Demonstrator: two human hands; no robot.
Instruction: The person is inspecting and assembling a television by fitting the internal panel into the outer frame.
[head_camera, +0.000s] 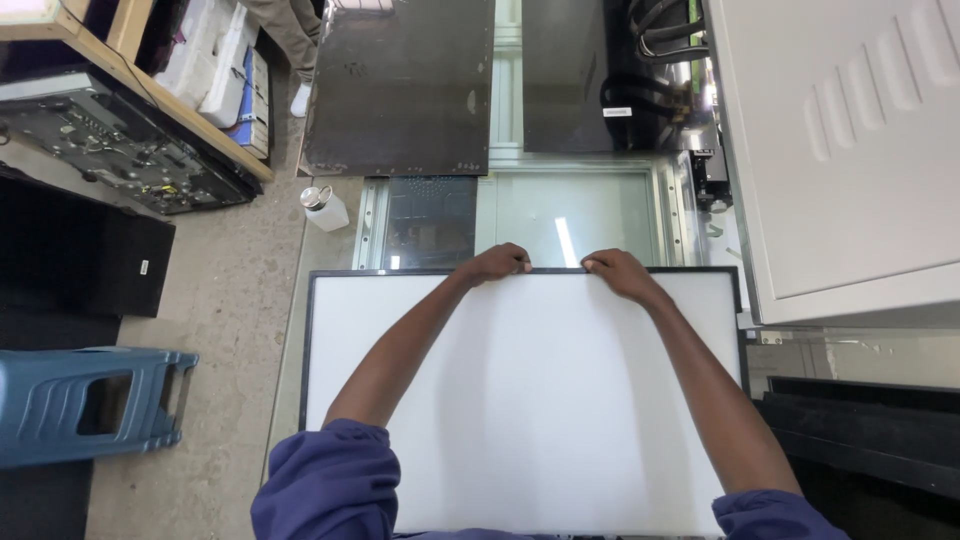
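A large white rectangular panel with a thin dark frame lies flat in front of me. Both my arms reach across it in blue sleeves. My left hand rests on the middle of the panel's far edge, fingers curled over the frame. My right hand grips the same far edge just to the right, fingers also curled on the frame. The two hands are a short gap apart.
Beyond the panel a glass-topped metal frame and dark plates lie. A white metal cabinet stands right, a small white bottle on the floor left, a blue plastic stool lower left, a wooden shelf upper left.
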